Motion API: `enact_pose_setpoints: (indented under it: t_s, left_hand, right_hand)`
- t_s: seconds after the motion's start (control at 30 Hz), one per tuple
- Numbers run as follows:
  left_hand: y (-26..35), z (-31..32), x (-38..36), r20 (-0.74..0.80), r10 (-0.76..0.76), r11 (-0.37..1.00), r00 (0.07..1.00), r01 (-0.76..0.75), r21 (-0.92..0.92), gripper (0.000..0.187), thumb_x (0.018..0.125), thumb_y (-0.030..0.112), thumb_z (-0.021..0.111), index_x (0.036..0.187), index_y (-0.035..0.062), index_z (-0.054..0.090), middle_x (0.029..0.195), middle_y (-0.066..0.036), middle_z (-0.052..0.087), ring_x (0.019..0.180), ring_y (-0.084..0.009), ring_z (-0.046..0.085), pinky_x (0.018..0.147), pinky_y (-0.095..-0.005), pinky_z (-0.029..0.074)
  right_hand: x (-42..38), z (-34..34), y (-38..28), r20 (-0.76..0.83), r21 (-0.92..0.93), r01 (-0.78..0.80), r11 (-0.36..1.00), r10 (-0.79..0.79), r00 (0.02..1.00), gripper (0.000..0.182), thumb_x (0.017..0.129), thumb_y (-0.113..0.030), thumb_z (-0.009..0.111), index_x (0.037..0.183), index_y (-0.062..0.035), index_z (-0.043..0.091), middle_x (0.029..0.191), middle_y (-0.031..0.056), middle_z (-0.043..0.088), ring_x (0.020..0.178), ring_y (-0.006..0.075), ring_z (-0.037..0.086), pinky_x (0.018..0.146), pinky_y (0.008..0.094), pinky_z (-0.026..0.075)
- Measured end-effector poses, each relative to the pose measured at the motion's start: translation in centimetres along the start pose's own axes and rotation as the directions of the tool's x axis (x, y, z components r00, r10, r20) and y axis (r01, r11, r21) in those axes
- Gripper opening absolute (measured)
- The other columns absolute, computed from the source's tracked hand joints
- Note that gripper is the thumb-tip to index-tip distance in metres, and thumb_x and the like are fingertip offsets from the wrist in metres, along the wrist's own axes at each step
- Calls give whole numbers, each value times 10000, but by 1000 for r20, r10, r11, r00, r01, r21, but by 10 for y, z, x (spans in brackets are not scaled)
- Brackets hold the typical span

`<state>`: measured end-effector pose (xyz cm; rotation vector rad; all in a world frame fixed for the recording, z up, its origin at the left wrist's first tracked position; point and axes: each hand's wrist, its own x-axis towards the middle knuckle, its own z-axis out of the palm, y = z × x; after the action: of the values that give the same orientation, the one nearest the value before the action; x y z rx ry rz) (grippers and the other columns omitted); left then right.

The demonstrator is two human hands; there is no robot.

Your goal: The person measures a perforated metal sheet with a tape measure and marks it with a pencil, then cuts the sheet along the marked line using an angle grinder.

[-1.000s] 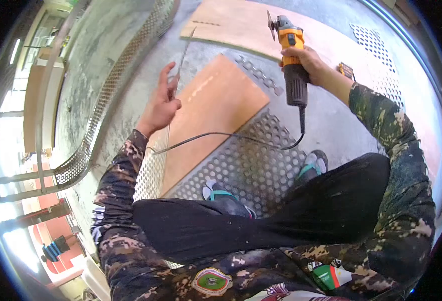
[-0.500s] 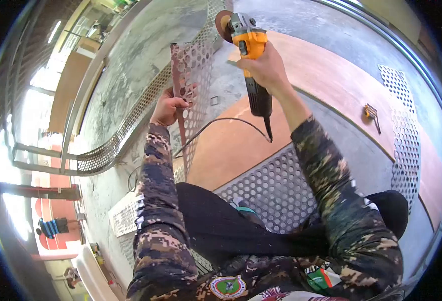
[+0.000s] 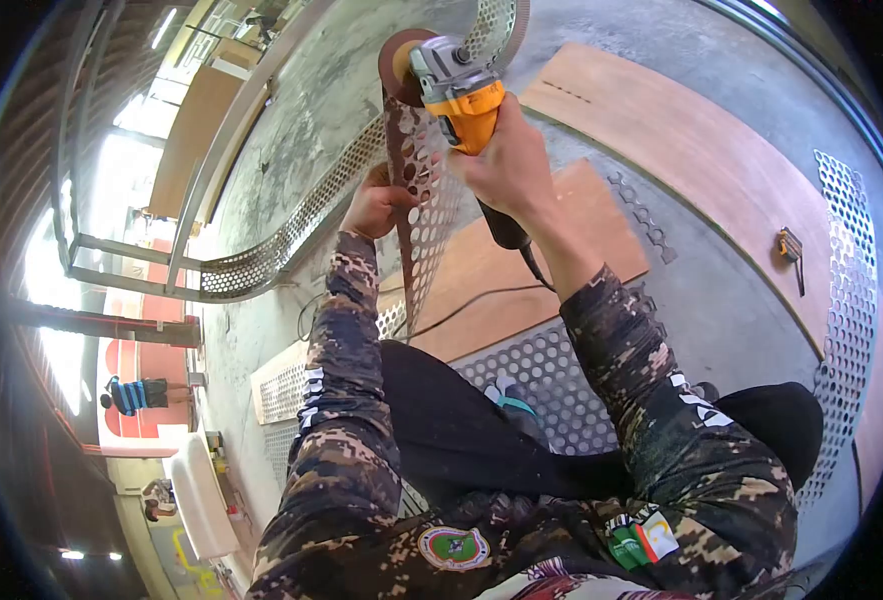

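My right hand [image 3: 511, 165] is wrapped round the yellow and black body of an angle grinder [image 3: 466, 105], its cord trailing down toward the floor. The brown disc [image 3: 399, 66] on the grinder overlaps the top end of a perforated metal strip [image 3: 429, 215]. Lower on that strip, my left hand [image 3: 373, 204] grips its solid edge, thumb in front. The strip stands upright and narrows toward my lap. Under my legs lies a sheet of perforated metal [image 3: 561, 380].
Plywood boards [image 3: 681, 170] lie on the concrete floor, one bearing a yellow tape measure [image 3: 787, 245]. More perforated metal [image 3: 846, 290] is at right. A curved metal frame with perforated infill [image 3: 291, 240] stands at left. Farther back are a person in a striped shirt [image 3: 136, 394] and another person [image 3: 158, 497].
The grinder has moved left and slightly down, from clear of the strip to its top end. The view has shifted, and the left hand keeps its grip.
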<state>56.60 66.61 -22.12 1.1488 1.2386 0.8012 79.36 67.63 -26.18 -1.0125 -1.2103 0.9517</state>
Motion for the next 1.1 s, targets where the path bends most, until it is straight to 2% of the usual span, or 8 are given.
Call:
enact_pose_setpoints:
  t_s: [0.23, 0.33, 0.4, 0.5, 0.77, 0.87, 0.93, 1.1]
  left_hand:
    - [0, -3, -3, -71, -52, 992, 996, 59, 108, 755, 670, -124, 560, 1412, -20, 469, 1274, -106, 608, 1035, -202, 631, 821, -309, 522]
    - [4, -3, -8, 194, 195, 844, 961, -266, 466, 793, 670, -124, 537, 1448, -18, 428, 1351, -142, 578, 1101, -233, 631, 874, -313, 522]
    - [9, -1, -10, 72, 10, 999, 997, -7, -41, 769, 680, -141, 525, 1432, -12, 423, 1388, -202, 537, 1223, -331, 581, 992, -418, 521]
    - [14, 1, -15, 110, 21, 1000, 994, -21, -5, 861, 672, -145, 485, 1508, -5, 336, 1414, -196, 531, 1252, -298, 575, 993, -346, 498]
    - [4, -17, -14, 30, 3, 1000, 1000, -2, -24, 774, 697, -147, 541, 1449, -14, 419, 1361, -178, 569, 1214, -275, 594, 953, -352, 528]
    - [-4, -23, -8, 75, 198, 885, 977, -211, 415, 747, 706, -148, 560, 1431, -15, 439, 1350, -167, 574, 1191, -264, 604, 920, -352, 544]
    - [2, -16, -9, 3, 16, 1000, 1000, -16, 2, 756, 697, -143, 573, 1430, -16, 442, 1356, -164, 570, 1179, -260, 608, 905, -355, 548]
    - [10, -8, -10, 40, -25, 996, 999, 21, 87, 800, 662, -147, 542, 1443, -22, 423, 1375, -173, 560, 1204, -276, 598, 931, -365, 536]
  right_hand:
    - [-2, 3, 2, 20, -110, -46, 993, 48, 999, 637, 679, -240, 835, 1147, 19, 489, 941, 245, 687, 905, 421, 677, 755, 440, 536]
    - [-3, 2, 6, 8, -102, -87, 991, 88, 996, 619, 678, -234, 803, 1148, 20, 489, 903, 254, 685, 878, 429, 679, 740, 448, 539]
    - [0, 5, 16, 7, -109, -110, 988, 111, 994, 620, 669, -244, 793, 1135, 20, 480, 901, 260, 679, 874, 444, 667, 742, 472, 535]
    - [3, 7, 28, 9, -102, -145, 984, 147, 989, 623, 660, -252, 773, 1132, 22, 472, 902, 267, 675, 874, 458, 655, 749, 494, 532]
    - [-4, 0, 25, -29, -84, -143, 986, 141, 990, 587, 684, -242, 731, 1152, 29, 503, 946, 255, 682, 903, 408, 680, 780, 432, 538]
    - [-9, 0, 6, 0, -33, -86, 996, 86, 996, 637, 671, -286, 813, 1120, 17, 478, 905, 252, 679, 886, 448, 660, 757, 464, 530]
    - [-8, 2, 1, 27, -28, 8, 1000, -7, 1000, 643, 671, -301, 841, 1099, 9, 475, 900, 255, 676, 884, 446, 660, 751, 473, 527]
    - [-8, 3, 4, 41, -67, 2, 998, 1, 999, 635, 664, -290, 840, 1088, 10, 475, 892, 256, 674, 874, 451, 658, 746, 482, 525]
